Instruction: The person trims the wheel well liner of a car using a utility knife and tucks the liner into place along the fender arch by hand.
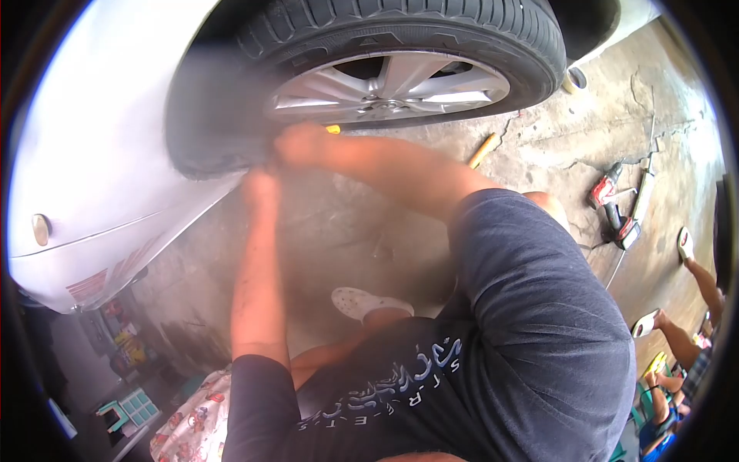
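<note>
My right hand (299, 146) is closed at the wheel arch, left of the silver alloy wheel (389, 103) and its black tire (354, 35). A yellow-ended tool (332, 129) sticks out by the right wrist; its kind is hidden. My left hand (262, 183) reaches up just below the right one, close to the lower edge of the silver car body (115, 154). Blur smears its fingers, so its grip does not show. What both hands work on inside the dark wheel arch (208, 115) is too blurred to make out.
On the concrete floor right of me lie a yellow handle (483, 150), a red-and-black cordless power tool (604, 189) and a grey long-bodied tool (643, 196). Other people's legs (677, 339) show at the right edge. A green plastic stool (138, 406) stands lower left.
</note>
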